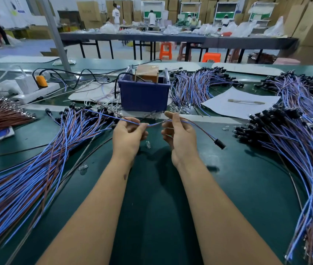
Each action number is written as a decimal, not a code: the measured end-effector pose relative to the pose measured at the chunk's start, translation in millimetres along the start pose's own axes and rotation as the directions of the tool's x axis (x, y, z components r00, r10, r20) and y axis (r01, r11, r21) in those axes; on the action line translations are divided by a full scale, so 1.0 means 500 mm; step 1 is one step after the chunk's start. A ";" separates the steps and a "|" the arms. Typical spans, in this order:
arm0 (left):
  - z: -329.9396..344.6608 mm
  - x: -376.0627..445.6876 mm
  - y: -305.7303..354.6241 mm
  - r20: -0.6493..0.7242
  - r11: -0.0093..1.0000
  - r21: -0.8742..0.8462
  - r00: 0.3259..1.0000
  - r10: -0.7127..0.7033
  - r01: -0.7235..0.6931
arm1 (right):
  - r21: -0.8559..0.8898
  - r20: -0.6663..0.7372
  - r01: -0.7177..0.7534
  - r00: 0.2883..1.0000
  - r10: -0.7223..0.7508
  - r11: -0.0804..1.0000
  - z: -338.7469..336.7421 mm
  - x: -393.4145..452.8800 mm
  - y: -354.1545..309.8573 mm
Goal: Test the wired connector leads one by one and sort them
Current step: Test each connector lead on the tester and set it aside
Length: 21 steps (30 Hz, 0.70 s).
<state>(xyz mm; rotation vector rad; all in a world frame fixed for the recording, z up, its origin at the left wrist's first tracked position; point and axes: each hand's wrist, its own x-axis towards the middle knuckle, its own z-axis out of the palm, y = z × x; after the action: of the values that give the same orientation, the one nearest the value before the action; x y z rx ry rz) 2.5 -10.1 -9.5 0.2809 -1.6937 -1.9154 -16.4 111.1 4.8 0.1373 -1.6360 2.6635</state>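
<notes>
Two hands, left hand [127,136] and right hand [180,138], each pinching one lead [199,129]; one blue bin [144,94] beyond.

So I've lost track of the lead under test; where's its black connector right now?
In the head view the black connector hangs to the right of the right hand, just above the green table, short of the right-hand pile of leads.

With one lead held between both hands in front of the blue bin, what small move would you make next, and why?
Probably carry the bare wire ends forward to the tester in the blue plastic bin. Both the left hand and the right hand pinch the thin blue-and-brown wired lead above the green table, and its black plug connector dangles free to the right, so it looks untested and unsorted.
</notes>
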 end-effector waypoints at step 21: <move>0.300 -0.303 0.079 0.636 0.427 0.063 0.366 0.679 -0.902 | -0.880 -0.010 0.169 0.928 -0.373 0.444 -0.316 -0.015 -0.307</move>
<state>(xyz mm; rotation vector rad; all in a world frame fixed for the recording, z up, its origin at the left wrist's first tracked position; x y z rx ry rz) 61.7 195.9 24.4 -0.9255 -1.9891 -0.8438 -11.1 321.6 69.7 0.0872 -2.3840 1.2713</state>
